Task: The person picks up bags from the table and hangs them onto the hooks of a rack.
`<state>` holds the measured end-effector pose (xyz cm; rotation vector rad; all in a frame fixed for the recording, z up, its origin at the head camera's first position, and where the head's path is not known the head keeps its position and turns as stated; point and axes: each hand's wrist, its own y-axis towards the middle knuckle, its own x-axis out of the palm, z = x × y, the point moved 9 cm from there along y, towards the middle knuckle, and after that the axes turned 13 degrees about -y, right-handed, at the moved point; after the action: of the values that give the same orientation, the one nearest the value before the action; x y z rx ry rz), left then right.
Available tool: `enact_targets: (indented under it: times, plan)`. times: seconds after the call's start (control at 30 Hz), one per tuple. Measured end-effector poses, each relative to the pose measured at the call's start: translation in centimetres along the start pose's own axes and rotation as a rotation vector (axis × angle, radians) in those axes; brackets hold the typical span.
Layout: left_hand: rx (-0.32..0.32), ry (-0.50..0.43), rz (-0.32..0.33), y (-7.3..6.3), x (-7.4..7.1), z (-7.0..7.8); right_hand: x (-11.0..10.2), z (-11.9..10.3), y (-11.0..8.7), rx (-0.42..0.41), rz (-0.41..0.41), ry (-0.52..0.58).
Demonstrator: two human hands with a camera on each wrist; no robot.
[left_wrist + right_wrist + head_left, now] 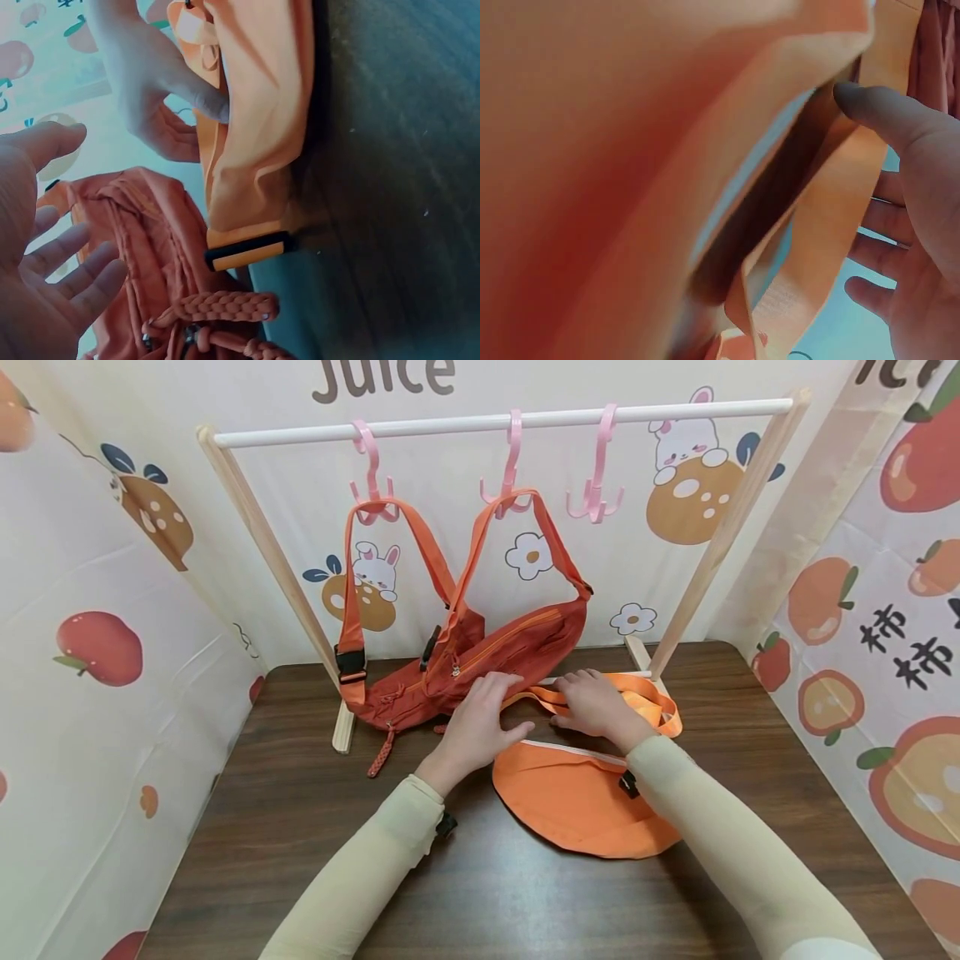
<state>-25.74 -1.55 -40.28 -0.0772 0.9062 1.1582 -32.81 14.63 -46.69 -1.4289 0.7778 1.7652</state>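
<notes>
An orange waist bag lies on the table, its pale zipper edge toward the rack. My right hand is just beyond that edge, holding the bag's orange strap between thumb and fingers. The rest of the strap is heaped at the right foot of the rack. My left hand hovers near the bag's left end, fingers relaxed and holding nothing. In the left wrist view the spread left fingers overlap a rust-red bag. A black buckle shows beside the right wrist.
A rack with a white bar and wooden legs stands at the back. Rust-red bags hang by straps from its left pink hook and middle hook. The right hook bears nothing. Another black buckle lies by the left forearm.
</notes>
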Motion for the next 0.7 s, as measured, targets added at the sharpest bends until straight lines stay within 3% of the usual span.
enact_targets:
  times: [0.37,0.57,0.7]
  plan:
    - [-0.089,-0.034,-0.087,-0.1,1.8,-1.9,0.5,-0.4,-0.3,-0.029,0.022,-0.08]
    - [-0.142,-0.005,-0.131,-0.1,2.6,-3.6,0.4,-0.6,-0.9,-0.045,0.013,-0.066]
    - [-0.148,0.021,-0.144,0.1,2.9,-3.7,0.0,-1.0,-1.5,-0.075,0.003,-0.029]
